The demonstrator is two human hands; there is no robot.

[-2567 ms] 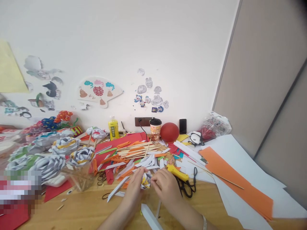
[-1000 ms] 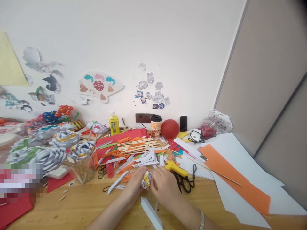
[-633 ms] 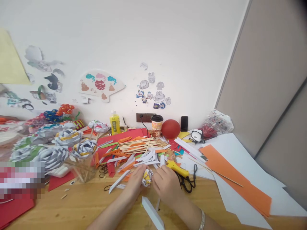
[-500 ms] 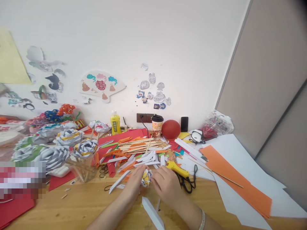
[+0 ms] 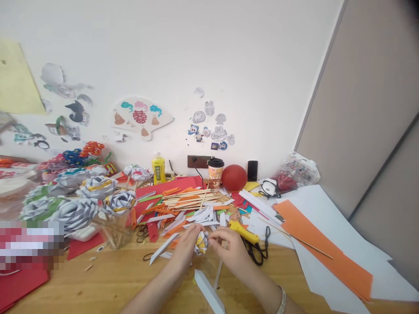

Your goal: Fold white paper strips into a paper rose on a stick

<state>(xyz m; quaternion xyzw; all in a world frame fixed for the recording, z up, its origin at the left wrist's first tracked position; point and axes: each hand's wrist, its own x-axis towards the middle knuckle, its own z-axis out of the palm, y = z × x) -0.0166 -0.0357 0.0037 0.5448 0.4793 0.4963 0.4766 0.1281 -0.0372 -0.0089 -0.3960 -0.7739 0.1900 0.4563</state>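
Note:
A small paper flower (image 5: 202,243) of folded white and yellow strips is held just above the wooden table. My left hand (image 5: 186,244) closes around its left side, fingers pointing away from me. At the flower's right edge, my right hand (image 5: 229,250) has thumb and index finger brought together on the outer petals; the exact contact is too small to see. Below the hands lies a folded white paper strip (image 5: 209,291). A thin pale stick (image 5: 218,274) stands out beneath the right hand. Just beyond that hand rests a yellow glue gun (image 5: 244,231) with a black cord.
Wooden sticks (image 5: 188,199) and loose paper strips (image 5: 204,213) pile up behind the hands. Several finished paper flowers (image 5: 75,213) stand at left. Orange paper (image 5: 324,248) and white sheets (image 5: 347,222) cover the right. A lidded cup (image 5: 215,174) and a yellow bottle (image 5: 159,168) stand by the wall.
My right hand has shifted slightly right, its fingers drawn back to the flower's edge. The flower stays in my left hand, and more of the stick shows below. The view has moved slightly.

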